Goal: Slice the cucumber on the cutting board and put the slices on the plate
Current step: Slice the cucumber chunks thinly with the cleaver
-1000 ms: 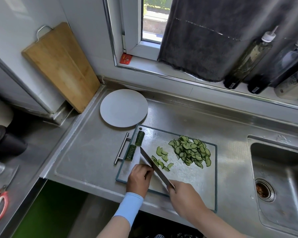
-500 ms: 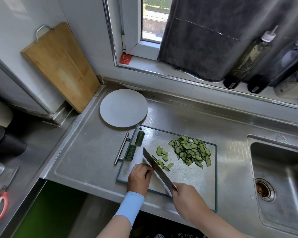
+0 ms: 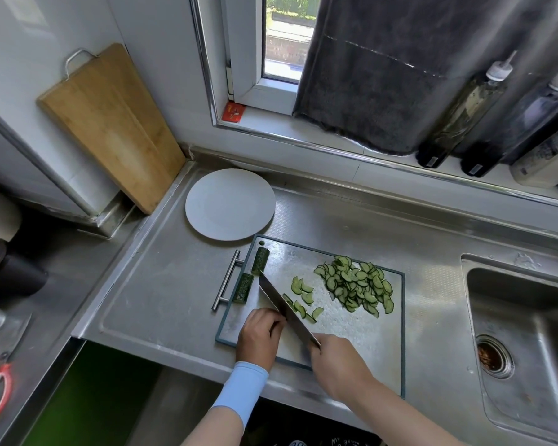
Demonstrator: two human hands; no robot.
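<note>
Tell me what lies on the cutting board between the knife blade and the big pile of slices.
In the head view, a few loose cucumber slices lie on bare cutting board between the knife and the pile.

Steel counter (image 3: 161, 300) bears plate (image 3: 230, 204), cutting board (image 3: 377, 349)

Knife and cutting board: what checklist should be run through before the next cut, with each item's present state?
1. Right hand grips the knife handle: ok.
2. Left hand kept off the blade edge: cannot tell, its curled fingers sit right against the blade.
3. Cucumber held under the left hand: cannot tell, hidden.
4. Two uncut cucumber pieces lie on the cutting board: ok.
5. Cucumber slices on the plate: not ok, all on the board.
</note>
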